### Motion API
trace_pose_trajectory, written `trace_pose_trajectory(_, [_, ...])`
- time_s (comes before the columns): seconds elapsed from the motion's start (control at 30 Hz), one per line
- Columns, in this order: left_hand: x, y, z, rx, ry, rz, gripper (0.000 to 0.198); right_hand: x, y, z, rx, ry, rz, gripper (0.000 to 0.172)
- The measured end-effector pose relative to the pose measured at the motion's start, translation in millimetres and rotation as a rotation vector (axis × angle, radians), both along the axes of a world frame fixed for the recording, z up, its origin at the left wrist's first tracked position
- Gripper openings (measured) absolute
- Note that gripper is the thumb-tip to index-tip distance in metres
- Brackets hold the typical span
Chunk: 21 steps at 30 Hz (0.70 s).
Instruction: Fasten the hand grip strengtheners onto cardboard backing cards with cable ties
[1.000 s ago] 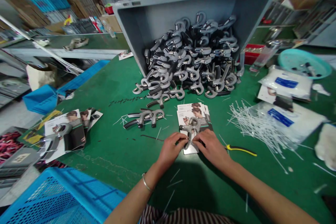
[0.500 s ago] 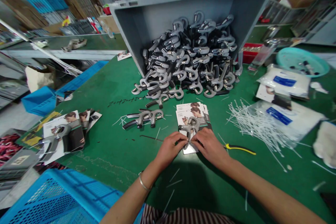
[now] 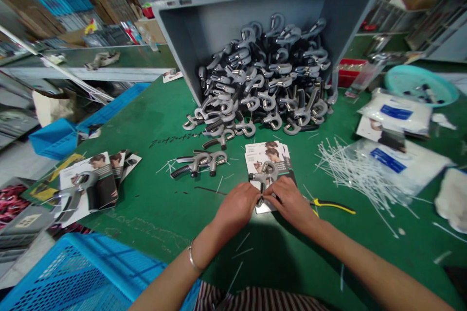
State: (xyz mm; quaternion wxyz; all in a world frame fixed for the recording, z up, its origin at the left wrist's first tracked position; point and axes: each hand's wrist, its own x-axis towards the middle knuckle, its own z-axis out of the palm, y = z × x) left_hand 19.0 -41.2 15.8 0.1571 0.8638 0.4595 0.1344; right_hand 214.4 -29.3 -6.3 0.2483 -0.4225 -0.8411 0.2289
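Note:
A grey and black hand grip strengthener point(image 3: 268, 173) lies on a printed backing card point(image 3: 251, 159), which tops a small stack on the green table. At the lower end of its handles, my left hand point(image 3: 241, 206) and my right hand point(image 3: 290, 201) meet with fingertips pinched close together. What the fingertips hold is too small and covered to make out. Two more hand grips point(image 3: 200, 163) rest to the left of the cards. Right of my right hand lies a pair of yellow-and-black handled pliers point(image 3: 333, 206), its head partly hidden.
A tilted grey crate point(image 3: 189, 34) spills a heap of hand grips point(image 3: 262, 77) onto the table. White cable ties point(image 3: 353, 175) fan out at right beside plastic bags point(image 3: 412, 160). At left lie a carded hand grip point(image 3: 78, 189) and a blue basket point(image 3: 83, 272).
My left hand has turned, its back now more toward the camera, and its fingertips have closed in against the right hand's. The hand grip and card stay nearly in place.

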Motion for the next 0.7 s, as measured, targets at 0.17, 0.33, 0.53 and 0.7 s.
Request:
trace_pose_trajectory(0.17, [6, -4, 6.8, 0.083, 0.108, 0.030, 0.022, -3, -2, 2.9, 0.039, -0.069, 0.021, 0.015])
trace_pose_trajectory(0.33, [3, -9, 11.6, -0.025, -0.141, 0.156, 0.021, 7, -2, -2.7, 0.021, -0.011, 0.002, 0.015])
trace_pose_trajectory(0.53, [6, -20, -22.6, -0.075, -0.316, 0.236, 0.030, 2, -6, -7.9, -0.031, 0.074, -0.033, 0.012])
trace_pose_trajectory(0.7, [7, -19, -50.7, 0.042, -0.283, 0.252, 0.022, -4, -2, -9.1, -0.042, 0.130, 0.071, 0.010])
